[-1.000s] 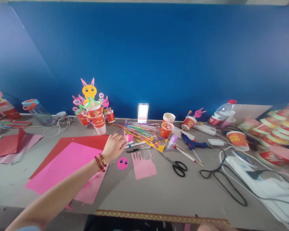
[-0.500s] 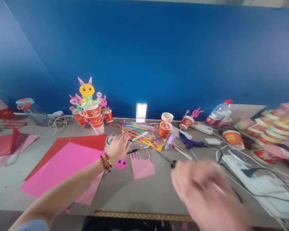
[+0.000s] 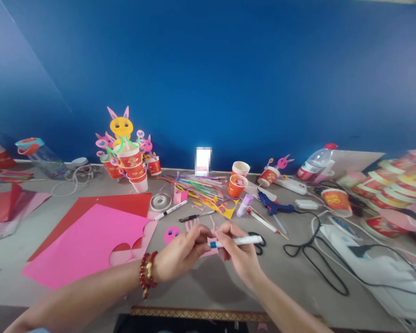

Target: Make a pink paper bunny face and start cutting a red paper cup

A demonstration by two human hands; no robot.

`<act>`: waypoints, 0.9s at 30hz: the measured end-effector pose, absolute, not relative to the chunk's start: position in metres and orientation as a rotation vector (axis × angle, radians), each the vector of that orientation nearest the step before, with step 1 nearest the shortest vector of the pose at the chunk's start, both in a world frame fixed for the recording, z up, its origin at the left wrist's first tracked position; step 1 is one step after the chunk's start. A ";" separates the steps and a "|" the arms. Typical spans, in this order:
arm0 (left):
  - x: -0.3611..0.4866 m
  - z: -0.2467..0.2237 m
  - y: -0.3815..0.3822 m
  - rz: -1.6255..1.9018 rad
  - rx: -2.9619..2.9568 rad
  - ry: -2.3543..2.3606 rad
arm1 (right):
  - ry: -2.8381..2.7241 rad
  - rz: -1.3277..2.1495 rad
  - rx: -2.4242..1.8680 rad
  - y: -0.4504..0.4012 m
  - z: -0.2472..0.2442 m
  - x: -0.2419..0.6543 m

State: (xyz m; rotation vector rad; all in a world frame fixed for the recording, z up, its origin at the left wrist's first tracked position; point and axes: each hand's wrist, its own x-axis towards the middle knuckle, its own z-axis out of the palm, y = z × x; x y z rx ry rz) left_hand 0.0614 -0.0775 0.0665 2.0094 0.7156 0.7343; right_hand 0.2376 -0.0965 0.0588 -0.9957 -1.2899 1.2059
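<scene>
A white marker (image 3: 246, 240) with a blue end is held between my two hands, low above the table. My right hand (image 3: 238, 256) is closed around its barrel. My left hand (image 3: 185, 252) pinches at the blue end; its fingertips partly hide that tip. Beneath my hands lies a cut pink sheet (image 3: 213, 252), mostly covered. A pink paper face with two eyes (image 3: 169, 234) rests just behind my left hand. Black scissor handles (image 3: 261, 239) show behind the marker's far end.
Pink paper (image 3: 86, 245) overlaps red paper at left. Two more pens, a tape roll (image 3: 160, 202) and coloured pipe cleaners (image 3: 201, 187) lie behind. A purple glue stick (image 3: 244, 206), blue glue gun (image 3: 273, 203), cables and stacked cups (image 3: 395, 185) occupy the right. Decorated cups (image 3: 130, 159) stand back left.
My left hand has brought the marker from the pens at the back toward me. My right hand has moved left and now grips its barrel.
</scene>
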 end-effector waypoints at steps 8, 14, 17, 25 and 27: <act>0.017 0.041 -0.089 0.600 1.318 0.770 | -0.864 0.931 -0.869 -0.107 0.076 0.302; 0.016 0.021 -0.079 0.588 2.164 1.062 | -1.237 1.323 -1.333 -0.091 0.039 0.309; 0.042 0.016 -0.076 0.512 2.611 0.904 | -1.395 1.333 -1.354 -0.084 0.021 0.289; 0.048 0.004 -0.062 0.518 2.810 0.661 | -1.669 1.069 -1.249 -0.072 0.014 0.280; 0.044 0.001 -0.060 0.477 2.774 0.644 | -1.705 0.959 -1.248 -0.072 0.010 0.279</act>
